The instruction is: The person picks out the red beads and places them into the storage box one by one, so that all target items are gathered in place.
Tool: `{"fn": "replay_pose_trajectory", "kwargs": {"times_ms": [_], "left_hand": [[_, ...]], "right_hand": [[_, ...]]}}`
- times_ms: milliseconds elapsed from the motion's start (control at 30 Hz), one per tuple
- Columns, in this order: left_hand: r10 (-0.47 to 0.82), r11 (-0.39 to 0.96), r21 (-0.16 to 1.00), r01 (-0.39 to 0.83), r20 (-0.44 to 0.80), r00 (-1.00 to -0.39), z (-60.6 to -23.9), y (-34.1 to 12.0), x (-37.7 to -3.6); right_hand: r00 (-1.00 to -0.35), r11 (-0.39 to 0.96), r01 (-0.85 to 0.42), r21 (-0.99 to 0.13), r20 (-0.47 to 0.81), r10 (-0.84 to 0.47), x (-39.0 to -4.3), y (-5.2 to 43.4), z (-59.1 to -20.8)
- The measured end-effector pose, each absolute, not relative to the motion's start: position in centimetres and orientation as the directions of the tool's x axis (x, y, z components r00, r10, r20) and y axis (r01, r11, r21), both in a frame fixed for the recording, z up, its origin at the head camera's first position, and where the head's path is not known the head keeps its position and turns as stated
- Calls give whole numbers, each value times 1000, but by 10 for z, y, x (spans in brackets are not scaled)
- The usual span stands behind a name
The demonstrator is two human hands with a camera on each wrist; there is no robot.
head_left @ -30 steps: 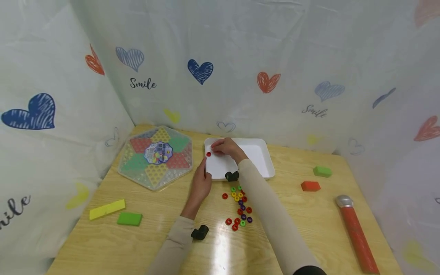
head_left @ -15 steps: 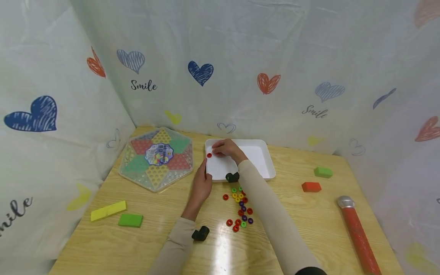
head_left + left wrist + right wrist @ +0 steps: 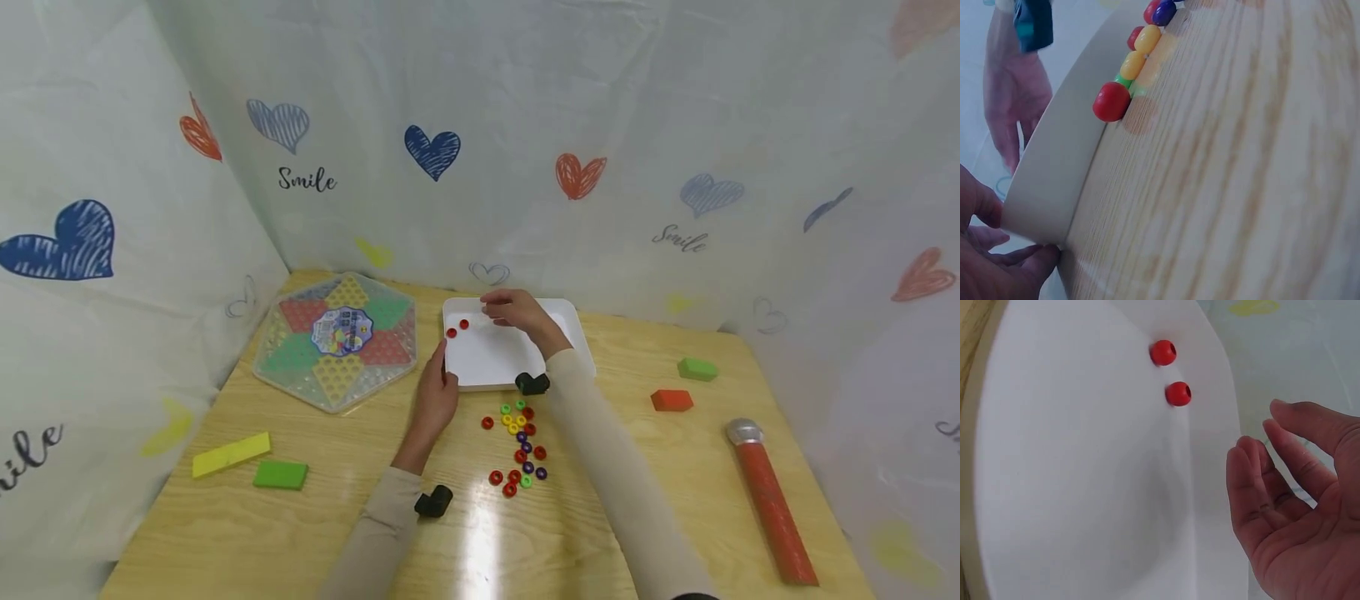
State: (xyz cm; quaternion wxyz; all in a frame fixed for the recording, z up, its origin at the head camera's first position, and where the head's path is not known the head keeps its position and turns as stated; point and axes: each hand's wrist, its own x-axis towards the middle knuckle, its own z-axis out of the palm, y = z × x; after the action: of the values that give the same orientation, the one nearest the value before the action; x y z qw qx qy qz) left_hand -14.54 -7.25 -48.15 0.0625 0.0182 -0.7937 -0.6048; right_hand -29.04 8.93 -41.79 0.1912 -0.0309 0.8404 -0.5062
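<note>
A shallow white tray [image 3: 487, 358] lies at the back middle of the table. My left hand [image 3: 437, 398] holds its near left corner, thumb and fingers around the tray wall [image 3: 1054, 169] in the left wrist view. Two red beads sit inside the tray at the left: one red bead [image 3: 1164, 352] and, close beside it, another red bead [image 3: 1179, 394]. Over the tray's far side hovers my right hand [image 3: 519, 313], fingers loosely bent and apart from the thumb, holding nothing. Loose beads in red, yellow, green and purple, among them a yellow bead [image 3: 513, 429], lie in front of the tray.
Left of the tray is a hexagonal Chinese checkers board [image 3: 337, 342]. A yellow block [image 3: 231, 455] and a green block [image 3: 281, 475] lie at front left. To the right are a red block [image 3: 672, 400], a second green block [image 3: 697, 369] and a red toy microphone [image 3: 772, 500].
My right hand has let go of a red bead, which now lies beside the first in the tray, and has moved right and back. The left hand stays at the tray corner.
</note>
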Motion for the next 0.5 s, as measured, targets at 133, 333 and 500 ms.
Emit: {"fn": "replay_pose_trajectory", "kwargs": {"times_ms": [133,333,500], "left_hand": [[-91,274,961,40,68,-994,-483,-73,-147],[-102,274,962,23,53,-993,-481,-74,-147],[-90,266,963,35,61,-994,-478,-75,-147]], "right_hand": [[-920,441,101,-892,-252,-299,-273,111,-409],[-914,373,56,-926,-198,-354,-240,140,-396],[-915,365,32,-930,-174,-363,-211,160,-393]]}}
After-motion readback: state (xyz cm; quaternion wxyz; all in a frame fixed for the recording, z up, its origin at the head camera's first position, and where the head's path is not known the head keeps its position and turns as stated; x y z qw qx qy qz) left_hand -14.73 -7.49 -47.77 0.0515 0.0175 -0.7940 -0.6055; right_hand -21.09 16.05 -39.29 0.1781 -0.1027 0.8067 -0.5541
